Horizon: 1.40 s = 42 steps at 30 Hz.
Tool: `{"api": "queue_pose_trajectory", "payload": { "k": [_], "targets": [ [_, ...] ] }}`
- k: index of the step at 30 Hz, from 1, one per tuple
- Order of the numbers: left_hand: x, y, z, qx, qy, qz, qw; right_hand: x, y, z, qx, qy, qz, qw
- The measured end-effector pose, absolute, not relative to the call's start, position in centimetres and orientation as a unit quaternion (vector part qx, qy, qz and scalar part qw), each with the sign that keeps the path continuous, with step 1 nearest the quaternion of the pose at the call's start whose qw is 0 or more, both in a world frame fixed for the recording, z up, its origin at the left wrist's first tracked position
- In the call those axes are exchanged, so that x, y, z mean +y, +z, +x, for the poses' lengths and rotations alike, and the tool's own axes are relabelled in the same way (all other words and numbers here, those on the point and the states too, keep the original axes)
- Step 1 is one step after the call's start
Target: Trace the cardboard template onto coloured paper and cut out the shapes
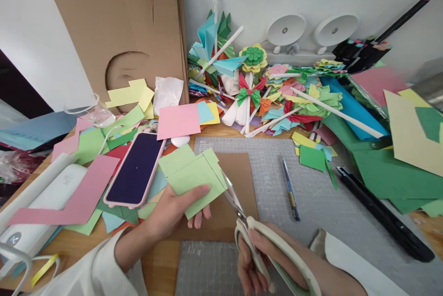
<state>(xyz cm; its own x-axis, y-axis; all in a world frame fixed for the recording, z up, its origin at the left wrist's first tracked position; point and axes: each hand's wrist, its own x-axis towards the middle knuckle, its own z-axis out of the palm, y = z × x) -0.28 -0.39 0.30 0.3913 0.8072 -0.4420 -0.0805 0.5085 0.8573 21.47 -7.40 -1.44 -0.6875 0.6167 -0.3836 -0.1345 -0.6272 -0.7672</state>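
Holding one pair of scissors (240, 215), light-green paper (195, 179), one phone (136, 166) nearby

Pale green paper (197, 171), dark-lined and tilted, has its right edge at the 2 parted blades of cream-handled scissors (241, 216).

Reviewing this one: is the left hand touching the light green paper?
Touching. The head view shows the thumb of the left hand lying flat across the light green paper.
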Motion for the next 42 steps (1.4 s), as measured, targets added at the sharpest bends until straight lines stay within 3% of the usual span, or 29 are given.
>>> {"api": "queue_pose_trajectory", "payload": {
  "k": [35,42],
  "targets": [
    [-0.4,0.5,-0.5,0.434,0.285,0.402,0.754,-6.6,-0.7,20.0,-0.37,0.814,-0.396,0.209],
    [-0.7,0.8,-0.3,0.41,0.234,0.416,0.777,-6.9,-1.1,20.4,-0.392,0.815,-0.373,0.207]
  ]
}}
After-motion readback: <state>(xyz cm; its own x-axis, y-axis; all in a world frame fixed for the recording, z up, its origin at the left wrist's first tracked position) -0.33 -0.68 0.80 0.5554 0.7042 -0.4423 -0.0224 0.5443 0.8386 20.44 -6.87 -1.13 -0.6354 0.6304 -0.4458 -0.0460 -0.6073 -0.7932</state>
